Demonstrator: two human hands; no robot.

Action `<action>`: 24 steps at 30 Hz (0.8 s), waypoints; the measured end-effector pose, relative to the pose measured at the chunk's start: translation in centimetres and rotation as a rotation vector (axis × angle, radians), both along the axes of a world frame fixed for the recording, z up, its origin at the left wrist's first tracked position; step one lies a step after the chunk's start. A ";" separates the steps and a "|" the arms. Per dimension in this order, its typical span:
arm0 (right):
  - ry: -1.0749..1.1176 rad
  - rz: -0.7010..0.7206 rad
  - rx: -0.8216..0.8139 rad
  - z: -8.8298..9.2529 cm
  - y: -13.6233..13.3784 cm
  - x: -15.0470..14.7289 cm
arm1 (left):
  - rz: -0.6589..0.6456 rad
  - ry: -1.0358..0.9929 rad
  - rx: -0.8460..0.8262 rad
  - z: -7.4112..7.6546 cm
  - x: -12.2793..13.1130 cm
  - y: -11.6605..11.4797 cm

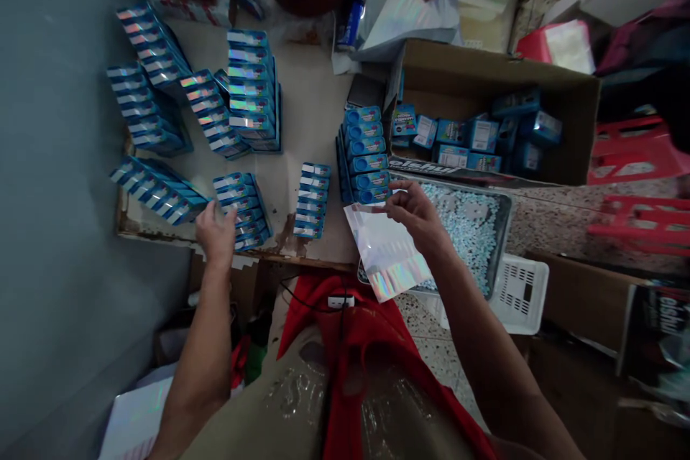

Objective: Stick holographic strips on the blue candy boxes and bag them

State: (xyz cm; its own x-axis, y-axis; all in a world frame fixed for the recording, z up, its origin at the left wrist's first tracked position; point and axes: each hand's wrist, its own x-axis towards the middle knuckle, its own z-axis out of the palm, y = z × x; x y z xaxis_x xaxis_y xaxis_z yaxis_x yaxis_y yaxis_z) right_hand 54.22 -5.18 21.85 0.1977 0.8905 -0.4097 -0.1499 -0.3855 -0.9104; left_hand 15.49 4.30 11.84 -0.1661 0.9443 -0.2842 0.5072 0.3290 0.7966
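Observation:
My left hand (216, 236) is at the front left of the table, between two rows of small blue boxes. Its thumb and forefinger are apart, next to the nearer row of blue boxes (242, 210); I cannot make out whether they touch it. My right hand (414, 215) is closed at the upper edge of a clear, shiny plastic bag (385, 251), with one finger stretched out. The bag hangs down past the table's front edge, over a tray. Just beyond these fingertips stands a row of blue boxes with round recesses (371, 162).
More blue box stacks (251, 86) fill the table's left side, and a short row (313, 200) stands mid-table. At right, a cardboard carton (496, 172) holds loose blue boxes. Below it, a dark tray (504, 219) contains small pale-blue pieces. A red pot (307, 0) stands at the back.

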 end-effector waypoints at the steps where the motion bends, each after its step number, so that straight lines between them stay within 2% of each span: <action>1: 0.012 0.006 0.010 -0.2 -0.1 -0.1 | 0.039 0.054 0.079 1.3 2.0 -0.3; 2: 0.018 0.008 0.018 -0.4 -0.1 -0.2 | 0.014 0.038 0.102 2.4 4.4 -0.7; 3: 0.019 0.006 0.024 -0.6 -0.1 -0.3 | -0.073 -0.095 0.008 3.3 7.1 -1.1; 4: 0.015 0.003 0.028 -0.9 -0.1 -0.3 | -0.165 -0.283 -0.171 3.8 9.7 -1.6; 6: -0.003 0.006 0.028 -1.4 -0.1 -0.1 | -0.264 -0.583 -0.484 4.3 14.4 -2.4; 7: -0.010 0.011 0.027 -1.6 0.0 0.0 | -0.294 -0.673 -0.565 4.3 16.3 -2.8; 9: -0.022 0.026 0.021 -2.0 0.0 0.4 | -0.313 -0.744 -0.594 4.0 18.7 -3.3; 12: -0.086 0.012 -0.022 -2.6 0.0 0.7 | -0.291 -0.725 -0.523 3.5 19.9 -3.6; 18: -0.375 -0.153 -0.096 -4.1 0.5 0.0 | -0.173 -0.624 -0.448 3.2 20.4 -3.1; 24: -0.532 -0.155 -0.114 -4.8 1.6 0.0 | -0.137 -0.632 -0.500 2.4 20.9 -2.4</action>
State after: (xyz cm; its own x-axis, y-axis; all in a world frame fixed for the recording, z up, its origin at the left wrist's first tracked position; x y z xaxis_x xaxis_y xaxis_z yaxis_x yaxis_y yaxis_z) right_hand 54.24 -3.59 17.06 0.5284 0.7906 -0.3094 0.2552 -0.4955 -0.8303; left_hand 36.42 1.86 14.29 0.2744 0.6814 -0.6786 0.0723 0.6890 0.7211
